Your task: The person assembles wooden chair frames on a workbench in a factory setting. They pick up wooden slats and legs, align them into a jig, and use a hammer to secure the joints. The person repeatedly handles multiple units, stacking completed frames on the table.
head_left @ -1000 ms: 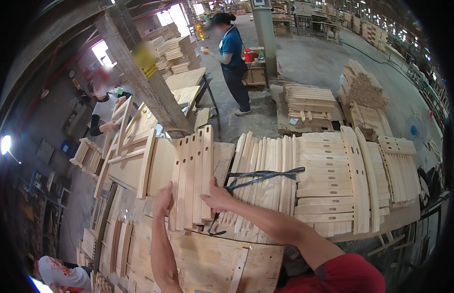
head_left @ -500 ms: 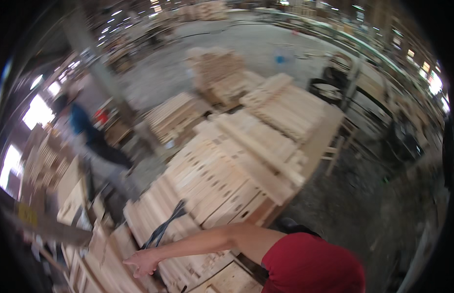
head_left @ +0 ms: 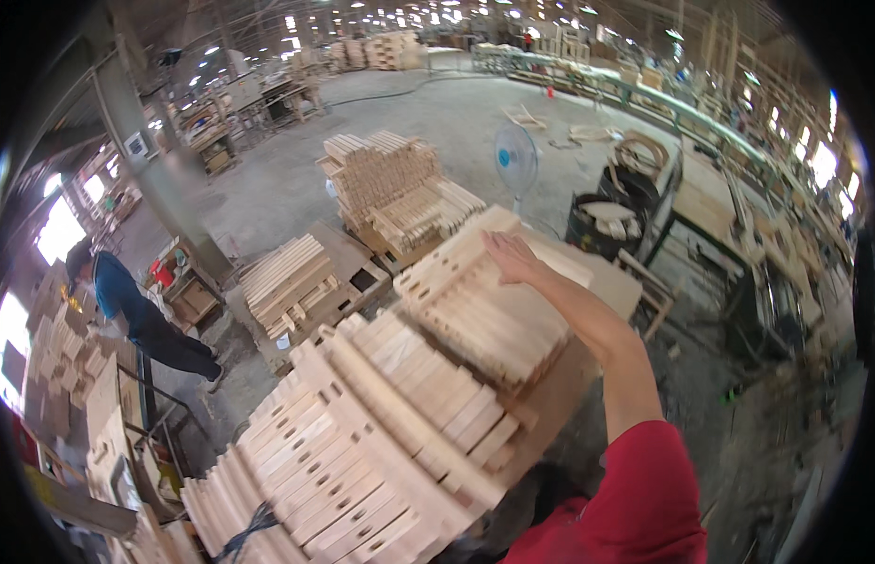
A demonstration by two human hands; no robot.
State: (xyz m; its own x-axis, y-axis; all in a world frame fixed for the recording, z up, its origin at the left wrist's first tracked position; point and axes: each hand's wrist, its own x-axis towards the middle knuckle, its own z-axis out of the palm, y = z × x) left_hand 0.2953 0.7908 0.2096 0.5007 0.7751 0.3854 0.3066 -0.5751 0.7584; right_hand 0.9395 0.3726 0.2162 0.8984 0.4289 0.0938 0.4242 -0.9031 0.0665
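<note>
Right hand (head_left: 514,261) spread at slat (head_left: 451,260) | left hand unseen | long axis points away rightward

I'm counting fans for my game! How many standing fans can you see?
1. The standing fan is beyond the wooden stack with the right hand on it. Others could be hidden in the crowded background.

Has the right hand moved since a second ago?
Yes, rightward: the right hand, earlier just left of the dark strap, is now well past it, at the rightmost wooden stack.
</note>
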